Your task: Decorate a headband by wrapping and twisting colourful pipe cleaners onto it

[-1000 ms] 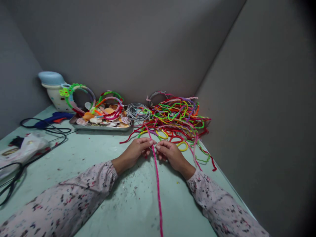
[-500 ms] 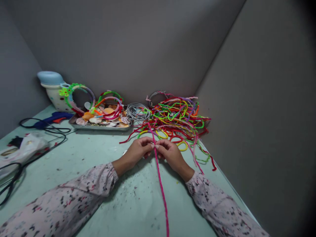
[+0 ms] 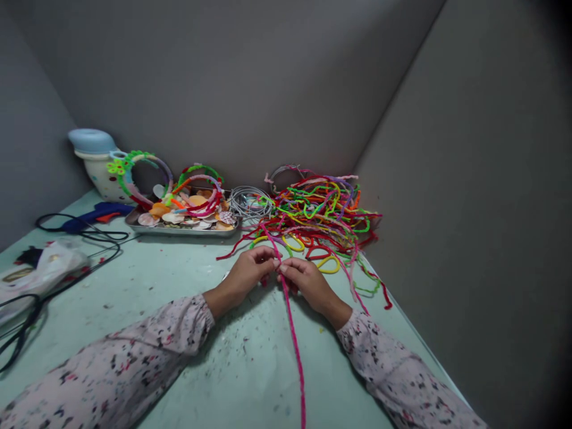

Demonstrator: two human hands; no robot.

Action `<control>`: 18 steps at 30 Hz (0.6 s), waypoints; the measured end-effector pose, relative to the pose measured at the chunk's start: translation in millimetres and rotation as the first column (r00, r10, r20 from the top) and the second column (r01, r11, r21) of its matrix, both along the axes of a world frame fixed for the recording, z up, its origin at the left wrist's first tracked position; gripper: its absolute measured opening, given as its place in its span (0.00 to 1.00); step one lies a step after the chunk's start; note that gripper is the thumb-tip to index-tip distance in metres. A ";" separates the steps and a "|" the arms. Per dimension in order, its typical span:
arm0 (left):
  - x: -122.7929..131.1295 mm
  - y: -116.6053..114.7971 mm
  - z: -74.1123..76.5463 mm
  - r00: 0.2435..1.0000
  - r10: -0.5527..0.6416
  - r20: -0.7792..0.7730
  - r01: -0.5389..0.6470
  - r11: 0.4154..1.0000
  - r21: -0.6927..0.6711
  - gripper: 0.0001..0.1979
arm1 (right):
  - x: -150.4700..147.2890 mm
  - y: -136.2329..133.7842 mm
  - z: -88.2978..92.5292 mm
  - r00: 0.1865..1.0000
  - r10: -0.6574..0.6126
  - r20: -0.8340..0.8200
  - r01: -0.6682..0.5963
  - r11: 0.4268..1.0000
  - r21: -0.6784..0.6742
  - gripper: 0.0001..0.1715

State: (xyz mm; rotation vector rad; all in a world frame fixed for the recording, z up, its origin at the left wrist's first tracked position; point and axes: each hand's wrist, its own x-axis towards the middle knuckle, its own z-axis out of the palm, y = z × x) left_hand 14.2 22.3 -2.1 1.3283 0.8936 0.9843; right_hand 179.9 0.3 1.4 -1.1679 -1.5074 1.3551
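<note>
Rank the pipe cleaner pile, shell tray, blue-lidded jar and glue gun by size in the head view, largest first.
Pipe cleaner pile, then shell tray; the blue-lidded jar and glue gun look too alike to rank.

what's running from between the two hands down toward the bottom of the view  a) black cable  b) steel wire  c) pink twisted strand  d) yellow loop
C, the pink twisted strand leads from between the left hand and right hand down across the pale green table and out of the bottom of the view.
</note>
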 end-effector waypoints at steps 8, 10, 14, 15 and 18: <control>-0.5 -0.9 1.3 1.000 0.012 0.029 -0.010 0.999 -0.043 0.12 | 0.7 1.3 -1.4 0.998 -0.063 0.012 0.062 0.997 0.042 0.11; 0.0 -0.9 1.4 0.999 0.015 0.033 -0.013 0.999 -0.051 0.13 | 0.3 0.9 -1.5 0.998 -0.050 0.027 0.049 0.998 0.050 0.11; 1.4 -0.4 1.9 0.999 0.018 0.034 -0.016 0.998 -0.059 0.13 | -2.2 -0.6 -1.8 0.998 -0.042 0.051 0.040 0.998 0.050 0.11; 1.5 -0.1 1.7 0.999 0.016 0.033 -0.014 0.998 -0.062 0.13 | -3.0 -1.1 -1.9 0.997 -0.046 0.055 0.043 0.998 0.048 0.11; 0.8 1.0 -0.5 1.000 0.000 0.030 0.002 0.997 -0.074 0.12 | -4.6 -2.4 -2.0 0.996 -0.048 0.068 0.045 0.998 0.049 0.12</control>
